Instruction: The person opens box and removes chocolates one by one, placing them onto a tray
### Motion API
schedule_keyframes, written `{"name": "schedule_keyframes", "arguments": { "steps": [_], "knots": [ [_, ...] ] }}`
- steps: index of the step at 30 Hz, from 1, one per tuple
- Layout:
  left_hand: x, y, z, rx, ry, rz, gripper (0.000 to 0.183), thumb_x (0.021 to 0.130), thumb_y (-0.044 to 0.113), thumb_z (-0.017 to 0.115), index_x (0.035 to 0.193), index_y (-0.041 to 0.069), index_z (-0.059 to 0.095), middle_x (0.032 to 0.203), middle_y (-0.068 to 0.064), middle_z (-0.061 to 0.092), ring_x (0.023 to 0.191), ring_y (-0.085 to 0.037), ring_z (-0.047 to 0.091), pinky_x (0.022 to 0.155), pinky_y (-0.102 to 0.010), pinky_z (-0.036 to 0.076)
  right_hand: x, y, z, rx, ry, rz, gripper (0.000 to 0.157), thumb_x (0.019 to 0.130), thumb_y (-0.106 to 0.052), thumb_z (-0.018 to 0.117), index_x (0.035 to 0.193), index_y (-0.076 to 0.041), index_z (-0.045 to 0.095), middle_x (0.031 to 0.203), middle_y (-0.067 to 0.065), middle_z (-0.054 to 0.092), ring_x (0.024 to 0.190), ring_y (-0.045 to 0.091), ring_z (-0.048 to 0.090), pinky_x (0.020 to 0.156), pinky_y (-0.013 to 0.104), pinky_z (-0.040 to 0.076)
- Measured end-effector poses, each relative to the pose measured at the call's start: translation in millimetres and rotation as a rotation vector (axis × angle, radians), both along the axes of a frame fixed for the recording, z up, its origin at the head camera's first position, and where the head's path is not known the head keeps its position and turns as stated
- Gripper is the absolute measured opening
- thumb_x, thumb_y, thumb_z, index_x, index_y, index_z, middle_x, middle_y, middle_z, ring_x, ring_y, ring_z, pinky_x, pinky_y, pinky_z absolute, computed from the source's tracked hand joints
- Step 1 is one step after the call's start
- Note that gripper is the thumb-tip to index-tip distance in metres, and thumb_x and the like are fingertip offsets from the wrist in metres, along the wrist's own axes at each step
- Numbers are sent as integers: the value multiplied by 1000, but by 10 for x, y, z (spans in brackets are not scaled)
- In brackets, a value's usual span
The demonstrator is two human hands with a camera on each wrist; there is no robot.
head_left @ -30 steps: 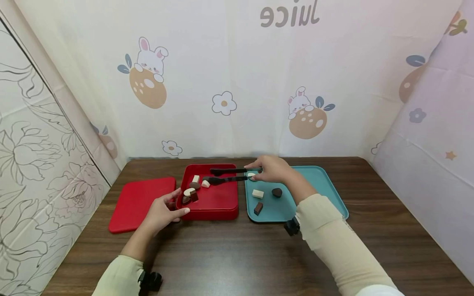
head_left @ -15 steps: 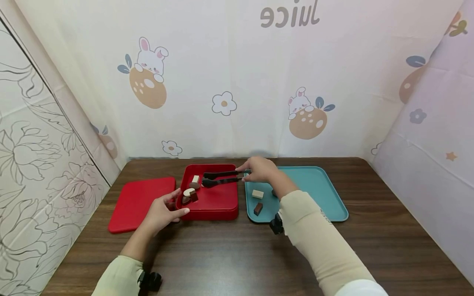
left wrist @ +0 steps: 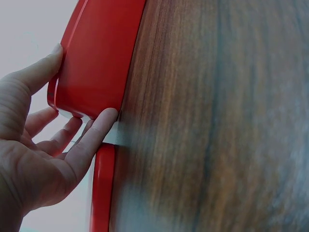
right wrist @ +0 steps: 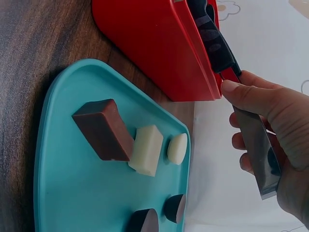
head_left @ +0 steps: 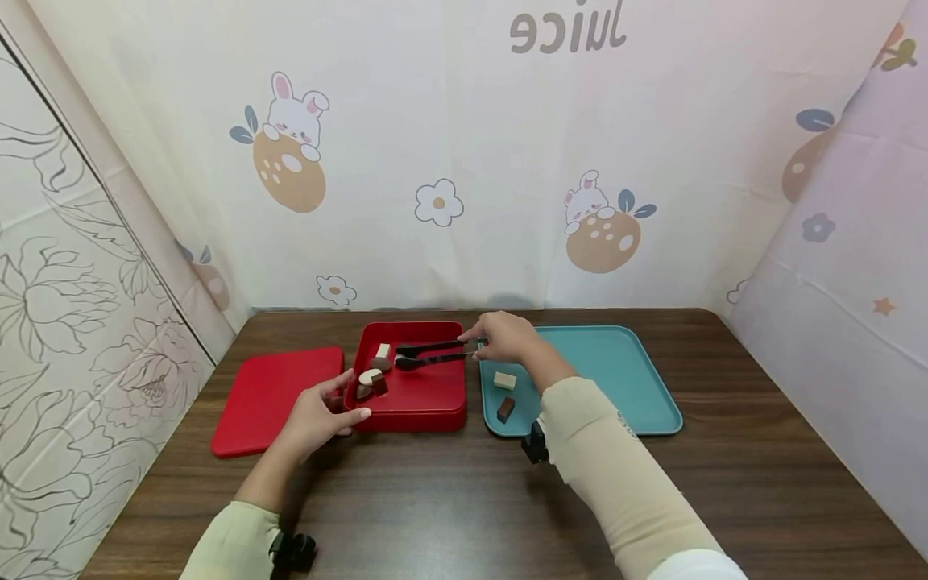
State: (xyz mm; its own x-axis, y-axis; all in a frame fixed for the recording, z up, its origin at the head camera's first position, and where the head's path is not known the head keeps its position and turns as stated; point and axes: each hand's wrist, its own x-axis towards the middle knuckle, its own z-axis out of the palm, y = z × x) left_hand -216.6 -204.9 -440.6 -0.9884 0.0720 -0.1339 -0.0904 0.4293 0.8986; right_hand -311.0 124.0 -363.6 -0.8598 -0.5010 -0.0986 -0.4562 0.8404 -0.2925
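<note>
Grips box (head_left: 406, 422) with left hand (head_left: 315, 415), tongs (head_left: 441, 358) with right hand (head_left: 507, 337), now nearer nine o'clock, likely putting chocolates (head_left: 380, 363) within grasp.

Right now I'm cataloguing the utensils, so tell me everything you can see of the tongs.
The tongs have a smooth, silvery handle that looks metal, and two black arms, perhaps plastic, standing slightly apart. The right hand holds them between thumb and fingers. The arms reach over the right rim of the red box, their tips pointing left, close to a brown piece. Whether the tips grip anything, I can't tell.
</note>
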Motion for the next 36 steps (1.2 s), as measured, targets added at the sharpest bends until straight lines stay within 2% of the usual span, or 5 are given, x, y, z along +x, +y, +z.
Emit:
{"name": "schedule_keyframes", "arguments": {
  "steps": [2, 8, 15, 27, 36],
  "knots": [
    [-2, -1, 0, -1, -1, -2, 86, 78, 29, 83, 150, 13, 39, 137, -25, 49, 103, -30, 61, 69, -35, 59, -1, 1, -13, 7, 11, 3, 37, 86, -23, 76, 123, -25, 71, 98, -1, 61, 71, 14, 52, 55, 27, 44],
    [-9, 4, 7, 8, 1, -5, 86, 79, 29, 83, 151, 14, 39, 138, -24, 48, 104, -30, 61, 69, -36, 59, -3, 23, -25, 7, 36, 13, 35, 86, -22, 76, 121, -26, 72, 85, -3, 56, 67, 14, 51, 53, 26, 43],
    [10, 15, 18, 13, 12, -12, 85, 79, 29, 82, 150, 12, 39, 138, -26, 48, 100, -28, 63, 69, -36, 59, 20, 72, -16, -6, 39, 22, 34, 87, -22, 76, 120, -26, 72, 82, -4, 55, 65, 14, 50, 51, 25, 40],
    [-3, 16, -18, 21, 2, -4, 86, 78, 29, 84, 150, 14, 40, 138, -23, 49, 108, -33, 59, 69, -37, 59, 83, 137, 13, -13, 30, 33, 33, 88, -21, 74, 121, -25, 72, 79, -4, 54, 67, 14, 50, 51, 25, 39],
    [24, 12, 12, 17, 6, 0, 85, 80, 29, 82, 151, 13, 39, 138, -25, 48, 110, -35, 58, 69, -37, 59, 129, 209, 16, -54, 76, 62, 34, 88, -22, 74, 122, -26, 71, 74, -3, 49, 64, 14, 47, 50, 25, 33]
  ]
}}
